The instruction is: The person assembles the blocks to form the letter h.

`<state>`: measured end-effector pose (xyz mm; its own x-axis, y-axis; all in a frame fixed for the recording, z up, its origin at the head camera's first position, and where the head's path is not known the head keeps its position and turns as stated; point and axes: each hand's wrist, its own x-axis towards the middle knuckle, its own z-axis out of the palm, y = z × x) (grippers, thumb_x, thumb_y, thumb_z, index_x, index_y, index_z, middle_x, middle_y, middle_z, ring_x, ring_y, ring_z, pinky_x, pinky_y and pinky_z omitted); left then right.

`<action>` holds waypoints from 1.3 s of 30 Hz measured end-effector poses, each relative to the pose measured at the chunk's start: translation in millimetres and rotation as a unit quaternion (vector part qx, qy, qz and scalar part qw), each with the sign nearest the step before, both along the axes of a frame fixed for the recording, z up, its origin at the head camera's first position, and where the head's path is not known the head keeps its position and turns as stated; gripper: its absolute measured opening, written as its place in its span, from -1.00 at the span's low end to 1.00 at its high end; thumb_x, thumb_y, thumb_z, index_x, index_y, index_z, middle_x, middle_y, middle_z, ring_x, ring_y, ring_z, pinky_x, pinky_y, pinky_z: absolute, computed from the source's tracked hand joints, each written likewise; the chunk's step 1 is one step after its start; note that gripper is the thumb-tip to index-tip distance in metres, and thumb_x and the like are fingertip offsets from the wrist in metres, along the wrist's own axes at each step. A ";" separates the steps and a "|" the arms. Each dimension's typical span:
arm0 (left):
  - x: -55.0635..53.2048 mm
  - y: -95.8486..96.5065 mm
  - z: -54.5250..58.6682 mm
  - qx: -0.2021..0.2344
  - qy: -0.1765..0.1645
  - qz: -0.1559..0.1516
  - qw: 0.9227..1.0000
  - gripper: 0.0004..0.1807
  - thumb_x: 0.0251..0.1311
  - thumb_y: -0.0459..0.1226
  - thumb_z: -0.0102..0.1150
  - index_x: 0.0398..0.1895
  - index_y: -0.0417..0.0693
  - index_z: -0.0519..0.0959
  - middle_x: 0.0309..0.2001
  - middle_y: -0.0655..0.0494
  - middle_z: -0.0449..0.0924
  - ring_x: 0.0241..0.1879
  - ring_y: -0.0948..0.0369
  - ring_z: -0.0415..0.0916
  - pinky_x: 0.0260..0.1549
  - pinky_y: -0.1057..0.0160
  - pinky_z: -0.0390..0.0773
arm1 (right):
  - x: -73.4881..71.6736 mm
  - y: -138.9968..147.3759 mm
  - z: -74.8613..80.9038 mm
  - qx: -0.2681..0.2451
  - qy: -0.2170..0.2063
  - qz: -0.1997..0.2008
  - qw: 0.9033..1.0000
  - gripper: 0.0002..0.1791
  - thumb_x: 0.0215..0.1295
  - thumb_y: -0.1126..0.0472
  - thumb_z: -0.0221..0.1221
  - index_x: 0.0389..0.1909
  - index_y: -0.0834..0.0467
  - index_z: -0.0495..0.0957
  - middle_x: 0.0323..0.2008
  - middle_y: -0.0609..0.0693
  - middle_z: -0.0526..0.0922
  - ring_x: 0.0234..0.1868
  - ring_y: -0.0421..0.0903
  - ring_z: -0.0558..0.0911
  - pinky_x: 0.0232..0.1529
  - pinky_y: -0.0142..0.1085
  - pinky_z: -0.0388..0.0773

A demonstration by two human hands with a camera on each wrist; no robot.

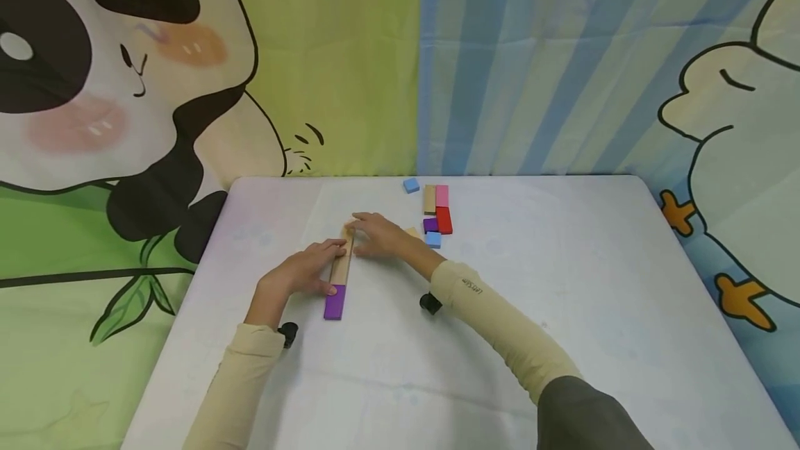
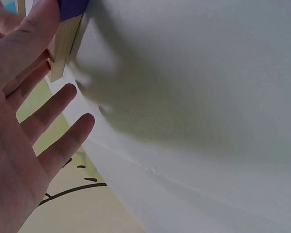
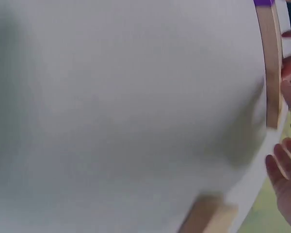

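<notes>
A narrow row of blocks runs away from me in the head view, with a purple block (image 1: 334, 303) at the near end and plain wooden blocks (image 1: 340, 269) beyond it. My left hand (image 1: 303, 271) lies along its left side, thumb at the purple block and fingertips on the wood. In the left wrist view the ring and little fingers of that hand (image 2: 43, 131) are straight and spread. At the far end, my right hand (image 1: 381, 236) reaches in from the right, fingertips at the wood. The right wrist view shows its extended fingers (image 3: 281, 162) beside the row's end.
Right of the row are a pink block (image 1: 442, 195), a red block (image 1: 444, 220), a wooden block (image 1: 429, 200), a small purple block (image 1: 430, 225) and a blue block (image 1: 433, 240). Another blue block (image 1: 410, 185) lies near the white table's (image 1: 531, 262) back edge. My right forearm partly hides a wooden piece (image 1: 412, 232).
</notes>
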<state>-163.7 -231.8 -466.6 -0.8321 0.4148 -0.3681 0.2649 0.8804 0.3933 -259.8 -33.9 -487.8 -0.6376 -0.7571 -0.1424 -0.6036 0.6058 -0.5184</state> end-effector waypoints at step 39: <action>-2.3 -1.2 -2.0 0.016 -0.020 0.014 1.000 -0.11 0.00 -0.14 0.45 0.42 -0.10 0.24 0.53 0.05 0.02 0.49 -0.09 0.02 0.38 -0.13 0.23 | -80.4 119.7 1.5 0.085 -0.026 -0.161 0.983 -0.11 0.18 -0.05 0.30 0.44 0.23 0.15 0.40 0.20 0.26 0.35 0.15 0.26 0.45 0.03 0.20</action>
